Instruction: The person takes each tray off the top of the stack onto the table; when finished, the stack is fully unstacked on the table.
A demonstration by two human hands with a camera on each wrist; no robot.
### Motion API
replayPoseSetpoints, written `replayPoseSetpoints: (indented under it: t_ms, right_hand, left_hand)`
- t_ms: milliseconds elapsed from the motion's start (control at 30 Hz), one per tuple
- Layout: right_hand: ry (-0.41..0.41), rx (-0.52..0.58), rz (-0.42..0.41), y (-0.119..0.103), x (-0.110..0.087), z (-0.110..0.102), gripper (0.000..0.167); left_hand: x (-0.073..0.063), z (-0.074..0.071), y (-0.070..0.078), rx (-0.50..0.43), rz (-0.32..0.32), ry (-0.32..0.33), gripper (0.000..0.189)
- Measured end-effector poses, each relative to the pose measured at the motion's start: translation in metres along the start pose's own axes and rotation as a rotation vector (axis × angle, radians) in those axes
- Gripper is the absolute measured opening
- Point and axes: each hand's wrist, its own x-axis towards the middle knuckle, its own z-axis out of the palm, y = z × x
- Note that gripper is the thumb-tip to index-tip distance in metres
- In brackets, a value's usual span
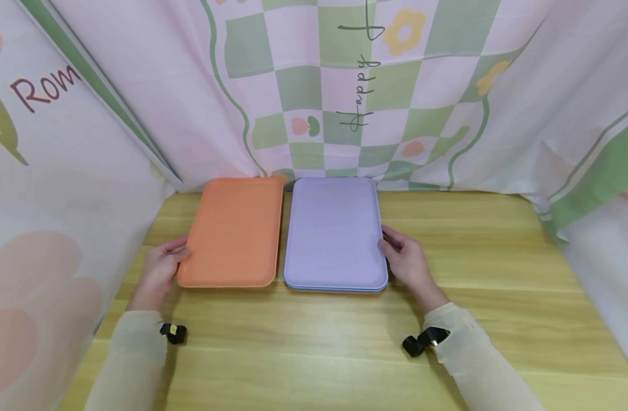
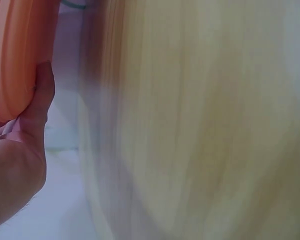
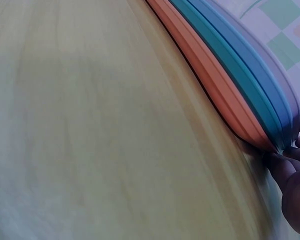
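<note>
On the left of the table lies an orange tray (image 1: 232, 234), its left edge pinched by my left hand (image 1: 162, 265) with the thumb on top. The left wrist view shows that orange tray (image 2: 20, 55) raised off the tabletop. To its right is a stack of trays topped by a purple tray (image 1: 337, 234). My right hand (image 1: 409, 260) grips the stack's right edge. Under the purple one, the right wrist view shows a blue tray (image 3: 255, 65), a teal tray (image 3: 235, 75) and a second orange tray (image 3: 210, 80) at the bottom. Some fingers of both hands are hidden.
The trays rest on a wooden table (image 1: 293, 348) near its back edge. Behind them hangs a checked, flower-print curtain (image 1: 345, 91), with more printed fabric (image 1: 47, 188) along the left side. A black wrist camera (image 1: 172, 332) is worn on the left forearm.
</note>
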Motion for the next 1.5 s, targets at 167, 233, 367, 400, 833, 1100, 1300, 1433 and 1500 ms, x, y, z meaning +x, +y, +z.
replayPoseSetpoints:
  t_ms: [167, 233, 367, 400, 833, 1100, 1300, 1433, 1500]
  right_hand:
    - [0.001, 0.013, 0.0, 0.001, 0.0, 0.001, 0.047]
    - [0.001, 0.012, 0.0, 0.001, 0.0, 0.001, 0.047]
    - [-0.002, 0.01, 0.004, 0.0, 0.0, 0.001, 0.047]
    - [-0.001, 0.01, 0.004, 0.0, 0.0, 0.001, 0.047]
    - [-0.005, 0.001, 0.005, 0.001, -0.001, 0.001, 0.047]
    - [-0.008, -0.011, 0.008, 0.001, 0.0, 0.001, 0.047]
    - [-0.013, -0.008, 0.021, -0.001, 0.0, 0.0, 0.047]
    - [-0.015, -0.007, 0.027, -0.002, -0.001, 0.0, 0.048]
    - [-0.015, -0.007, 0.027, -0.002, -0.001, 0.0, 0.048]
  left_hand:
    - [0.003, -0.01, -0.002, 0.017, -0.009, -0.001, 0.058]
    - [0.004, -0.014, -0.002, 0.026, -0.008, -0.005, 0.059]
    - [0.006, -0.02, -0.003, 0.026, 0.004, 0.001, 0.06]
    - [0.006, -0.022, -0.003, 0.02, 0.007, 0.003, 0.06]
    - [0.012, -0.038, -0.012, 0.012, -0.03, 0.086, 0.059]
    - [0.015, -0.04, -0.012, 0.116, -0.035, 0.121, 0.057]
    - [0.018, -0.039, -0.011, 0.354, 0.019, 0.139, 0.048]
    - [0.021, -0.038, -0.006, 0.518, 0.062, 0.157, 0.045]
    - [0.022, -0.038, -0.004, 0.577, 0.081, 0.166, 0.044]
